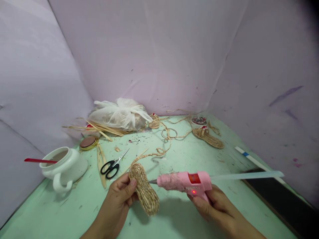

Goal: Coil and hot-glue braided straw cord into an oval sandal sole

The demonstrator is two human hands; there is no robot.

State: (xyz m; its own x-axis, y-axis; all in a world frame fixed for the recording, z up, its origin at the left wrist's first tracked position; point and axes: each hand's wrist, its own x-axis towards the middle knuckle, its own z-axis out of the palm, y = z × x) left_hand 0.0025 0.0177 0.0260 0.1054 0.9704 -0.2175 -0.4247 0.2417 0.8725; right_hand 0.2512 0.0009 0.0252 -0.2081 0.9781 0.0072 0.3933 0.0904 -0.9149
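A: What's the biggest thing here?
B: The table (pixel 82 212). The bag (pixel 117 116) sits at its far left, perhaps to keep its bulk out of the way.
A: And the pot (pixel 81 164)?
B: Near left, on its side of the work, with a red stick (pixel 37 160) leaning out of its mouth, probably for easy grabbing.
A: How is the glue gun (pixel 184 182) held?
B: The right hand (pixel 220 207) has its fingers wrapped round the handle, so the nozzle points left. I can't tell whether a finger presses the trigger.
A: Where's the sole (pixel 147 194)?
B: Near the middle, raised above the table. The left hand (pixel 117 200) pinches its left edge, thumb on top and fingers beneath, which seems to leave the right edge bare for the nozzle. Whether they touch, I can't say.
A: The slipper (pixel 209 138)?
B: Far right, beyond the gun, within sight.
A: The scissors (pixel 113 166)?
B: Just left of the sole, handles toward the person, likely for a quick reach.
A: Smallest?
B: The beads (pixel 199 120), far right, in a dish that presumably stops them scattering.
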